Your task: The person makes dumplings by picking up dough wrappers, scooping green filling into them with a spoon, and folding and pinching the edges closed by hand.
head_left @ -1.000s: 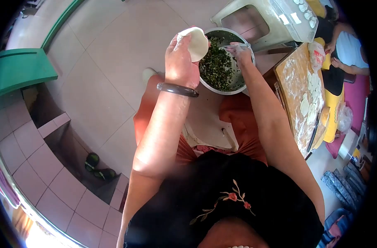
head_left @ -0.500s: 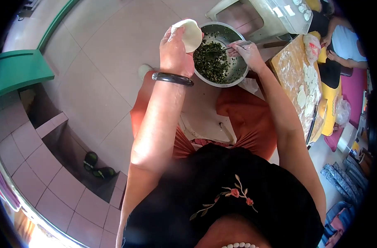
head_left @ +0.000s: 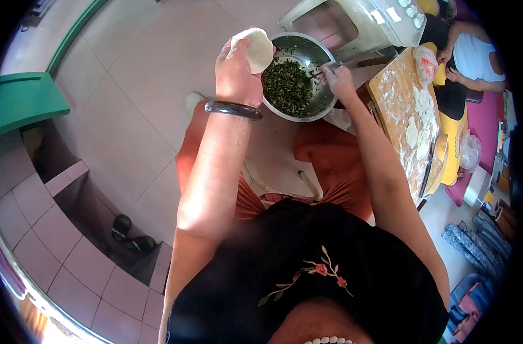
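My left hand (head_left: 237,71) holds a round, flat dough wrapper (head_left: 259,51) by its edge, just left of a metal bowl (head_left: 324,103). Dark green chopped filling (head_left: 285,86) covers much of the bowl's bottom. At the bowl's right side, my right hand (head_left: 338,79) is closed around the handle of a utensil (head_left: 317,73), whose far end reaches toward the filling. Which kind of utensil it is cannot be made out.
On the right stands a floured wooden board (head_left: 390,92) with several dough wrappers (head_left: 423,112). A pale stool (head_left: 367,40) bears a plastic box beyond the bowl. A person in a white top (head_left: 473,57) sits past the board. Sandals (head_left: 122,226) lie at left.
The view has shifted, so the bowl and board sit further left. My right hand has drawn the utensil through the bowl, and its angle differs. My left hand still holds the wrapper.
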The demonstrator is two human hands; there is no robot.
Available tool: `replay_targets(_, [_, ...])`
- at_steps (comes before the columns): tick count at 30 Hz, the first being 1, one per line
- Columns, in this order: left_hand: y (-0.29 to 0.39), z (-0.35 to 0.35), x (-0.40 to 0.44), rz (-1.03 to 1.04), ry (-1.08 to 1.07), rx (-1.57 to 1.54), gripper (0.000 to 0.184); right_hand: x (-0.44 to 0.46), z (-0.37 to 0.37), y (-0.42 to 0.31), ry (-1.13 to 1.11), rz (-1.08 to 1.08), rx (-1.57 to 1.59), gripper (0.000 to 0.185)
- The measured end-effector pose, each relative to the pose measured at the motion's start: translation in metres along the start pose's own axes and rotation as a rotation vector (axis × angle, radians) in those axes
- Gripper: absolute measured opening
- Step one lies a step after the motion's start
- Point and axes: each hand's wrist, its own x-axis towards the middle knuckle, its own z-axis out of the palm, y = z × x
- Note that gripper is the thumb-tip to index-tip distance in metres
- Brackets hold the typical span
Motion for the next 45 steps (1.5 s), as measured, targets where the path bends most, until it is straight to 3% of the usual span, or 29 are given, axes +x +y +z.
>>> replay_targets(2, [0.001,0.002,-0.001,-0.003,0.001,0.011,0.026,-0.002,-0.008,-0.009,-0.012,-0.053,0.151,0.02])
replay_targets(6, [-0.004,0.0,0.001,-0.005,-0.031,-0.02,0.022,-0.032,0.023,-0.019,-0.291,0.176,0.117,0.018])
replay_targets(7, [-0.004,0.002,0.0,-0.008,-0.025,-0.008,0.024,-0.042,0.033,-0.02,-0.311,0.11,0.033,0.019])
replay_targets(12, [-0.002,-0.001,0.0,0.002,-0.001,0.008,0.026,-0.014,0.032,-0.002,-0.164,-0.03,-0.217,0.018])
replay_targets(16, [-0.001,0.001,0.0,0.002,-0.014,0.013,0.027,-0.015,0.011,-0.024,0.096,-0.269,-0.341,0.021])
replay_targets(20, [-0.006,0.001,0.004,-0.006,-0.03,-0.046,0.021,-0.032,0.009,-0.02,0.368,-0.181,-0.526,0.022])
replay_targets(23, [-0.008,0.002,0.004,0.008,0.009,-0.097,0.023,-0.041,0.017,0.006,0.443,-0.133,-0.582,0.023])
replay_targets(24, [-0.009,0.002,0.003,0.008,0.005,-0.11,0.025,-0.042,0.025,0.015,0.416,-0.023,-0.532,0.024])
replay_targets(27, [-0.005,0.001,0.002,0.02,-0.005,-0.117,0.029,-0.049,0.06,0.021,0.444,-0.17,-0.233,0.019])
replay_targets(28, [-0.005,0.001,0.002,0.023,-0.006,-0.099,0.029,-0.054,0.067,0.018,0.361,-0.087,0.012,0.017])
replay_targets(35, [-0.005,0.001,0.003,0.013,-0.002,-0.026,0.022,-0.072,0.087,-0.004,0.167,-0.054,0.172,0.017])
replay_targets(38, [-0.006,0.001,0.004,0.02,-0.016,-0.03,0.021,-0.082,0.09,-0.001,0.184,-0.077,0.337,0.016])
replay_targets(45, [-0.009,0.0,0.005,0.013,-0.036,-0.027,0.021,-0.092,0.074,0.008,0.311,0.149,0.513,0.019])
